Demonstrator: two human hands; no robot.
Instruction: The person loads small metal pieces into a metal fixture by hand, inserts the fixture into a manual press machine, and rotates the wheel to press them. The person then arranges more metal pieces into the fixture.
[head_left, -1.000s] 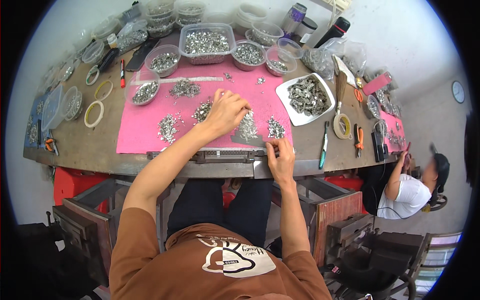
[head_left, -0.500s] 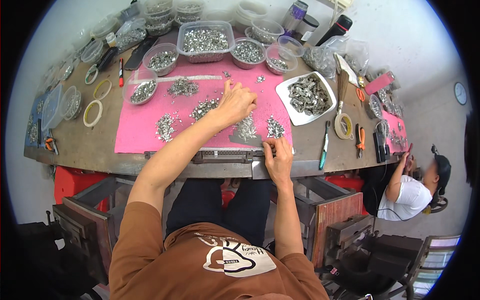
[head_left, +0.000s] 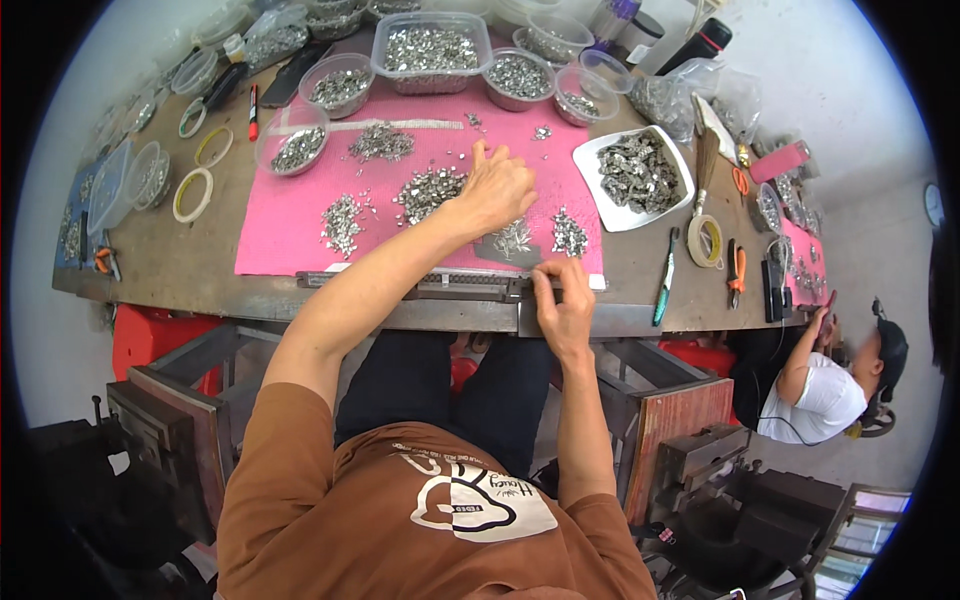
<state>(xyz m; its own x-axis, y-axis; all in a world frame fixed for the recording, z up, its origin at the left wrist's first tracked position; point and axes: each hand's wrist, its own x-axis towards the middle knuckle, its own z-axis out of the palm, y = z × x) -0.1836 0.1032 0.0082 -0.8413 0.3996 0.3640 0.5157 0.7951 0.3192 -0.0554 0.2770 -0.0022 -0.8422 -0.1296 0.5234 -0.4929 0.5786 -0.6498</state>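
My left hand reaches over the pink mat, fingers curled down among small heaps of silvery metal pieces; what its fingertips hold is hidden. Under and beside it lie a larger heap of pieces and a pile of thin metal pins on a dark flat plate. At the mat's near edge, my right hand has thumb and forefinger pinched at the right end of a long metal jig. Whatever is in that pinch is too small to make out. Another small heap sits just beyond the right hand.
A white dish of metal pieces stands at the right, near a toothbrush, tape roll and orange-handled pliers. Filled plastic tubs line the back. More tape rolls lie left. Another person sits at far right.
The whole view has shifted, so the bench sits a little higher and further right in the picture. Both hands keep nearly the same places over the heaps and at the jig's end.
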